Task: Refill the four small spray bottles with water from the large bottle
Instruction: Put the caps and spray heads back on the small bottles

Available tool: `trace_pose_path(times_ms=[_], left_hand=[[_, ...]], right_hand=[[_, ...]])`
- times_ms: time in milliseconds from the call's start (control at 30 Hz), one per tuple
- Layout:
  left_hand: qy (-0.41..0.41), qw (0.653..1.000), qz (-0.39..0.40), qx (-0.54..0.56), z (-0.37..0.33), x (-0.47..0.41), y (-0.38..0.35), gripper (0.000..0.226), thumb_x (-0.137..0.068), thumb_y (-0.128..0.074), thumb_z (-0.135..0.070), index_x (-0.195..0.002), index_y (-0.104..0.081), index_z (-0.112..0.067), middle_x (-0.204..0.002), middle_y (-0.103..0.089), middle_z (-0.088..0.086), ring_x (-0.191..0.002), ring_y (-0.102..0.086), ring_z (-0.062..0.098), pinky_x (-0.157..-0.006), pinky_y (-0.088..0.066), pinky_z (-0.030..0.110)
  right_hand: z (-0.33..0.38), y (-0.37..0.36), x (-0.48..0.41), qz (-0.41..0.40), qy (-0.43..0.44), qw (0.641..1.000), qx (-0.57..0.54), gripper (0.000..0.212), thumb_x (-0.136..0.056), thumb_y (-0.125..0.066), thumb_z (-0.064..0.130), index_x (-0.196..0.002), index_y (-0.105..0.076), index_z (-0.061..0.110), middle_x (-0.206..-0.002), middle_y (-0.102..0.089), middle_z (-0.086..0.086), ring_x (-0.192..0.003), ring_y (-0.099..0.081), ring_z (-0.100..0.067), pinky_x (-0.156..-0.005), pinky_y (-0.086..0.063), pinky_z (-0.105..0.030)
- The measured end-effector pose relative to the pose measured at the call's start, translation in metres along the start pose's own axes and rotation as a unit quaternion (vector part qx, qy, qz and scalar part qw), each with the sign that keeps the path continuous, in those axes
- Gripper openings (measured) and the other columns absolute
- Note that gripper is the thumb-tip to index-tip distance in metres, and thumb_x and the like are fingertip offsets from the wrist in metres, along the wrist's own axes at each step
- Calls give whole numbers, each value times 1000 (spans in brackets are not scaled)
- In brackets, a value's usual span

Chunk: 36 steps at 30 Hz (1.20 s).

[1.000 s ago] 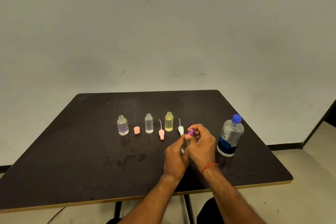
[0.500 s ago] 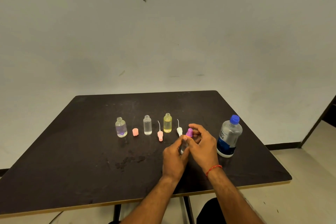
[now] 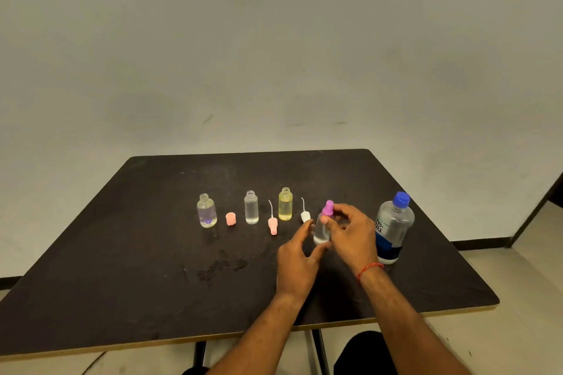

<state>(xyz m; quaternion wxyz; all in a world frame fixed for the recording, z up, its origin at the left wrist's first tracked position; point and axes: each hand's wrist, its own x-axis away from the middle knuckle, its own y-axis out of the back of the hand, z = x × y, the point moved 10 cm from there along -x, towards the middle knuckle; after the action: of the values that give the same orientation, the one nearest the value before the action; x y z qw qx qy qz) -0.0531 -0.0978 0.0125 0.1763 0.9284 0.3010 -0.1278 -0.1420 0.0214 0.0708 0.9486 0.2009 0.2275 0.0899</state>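
Scuffed matte black tabletop, clear cylindrical bottle, purple cap

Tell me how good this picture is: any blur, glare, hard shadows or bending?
Head view: soft, even light, only faint shadows on the table. Head view: the right hand pinching the purple cap is slightly motion-blurred, the left hand holding the small bottle less so. Head view: mild sheen on the large bottle, no harsh glare. Head view: the wide lens splays the table edges.
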Motion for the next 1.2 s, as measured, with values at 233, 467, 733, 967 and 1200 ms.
trace_pose_path(times_ms=[233, 467, 733, 967, 1200], left_hand=[[30, 998, -54, -10, 13, -1, 9, 52, -86, -79, -29, -135, -62, -25, -120, -69, -16, -109, -62, -7, -95, -50, 14], [43, 996, -72, -14, 16, -3, 13, 37, -87, -79, -29, -123, -70, -24, -108, -73, -14, -102, -65, -6, -89, -51, 11], [42, 997, -70, -15, 14, -3, 13, 33, -88, -78, -28, -120, -71, -23, -103, -72, -16, -100, -65, -7, -86, -49, 6], [36, 997, -70, 0, 12, -3, 13, 31, -88, -78, -26, -118, -71, -22, -105, -71, -17, -100, -66, -5, -86, -51, 9], [9, 988, -146, 49, 6, 2, 27, 18, -91, -75, -18, -106, -73, -26, -97, -73, -18, -97, -69, 3, -85, -55, 19]], right_hand=[[-19, -1, -47, -39, -22, 998, 32, 20, -89, -68, 30, -104, -69, 17, -93, -67, 4, -85, -62, -8, -76, -50, -20], [-47, -18, -72, -44, -54, 997, 24, 20, -91, -66, 30, -103, -69, 15, -95, -68, 0, -90, -64, -13, -83, -55, -29], [-57, -31, -79, -27, -67, 997, 31, 22, -90, -66, 26, -109, -67, 14, -103, -67, -2, -96, -62, -15, -87, -54, -32], [-57, -33, -77, -18, -75, 997, 32, 32, -88, -68, 21, -119, -63, 14, -113, -66, -5, -107, -62, -19, -95, -53, -38], [-10, -19, -37, -95, 46, 992, 70, 31, -86, -70, 16, -114, -58, 16, -108, -58, -2, -99, -55, -16, -82, -52, -31]])
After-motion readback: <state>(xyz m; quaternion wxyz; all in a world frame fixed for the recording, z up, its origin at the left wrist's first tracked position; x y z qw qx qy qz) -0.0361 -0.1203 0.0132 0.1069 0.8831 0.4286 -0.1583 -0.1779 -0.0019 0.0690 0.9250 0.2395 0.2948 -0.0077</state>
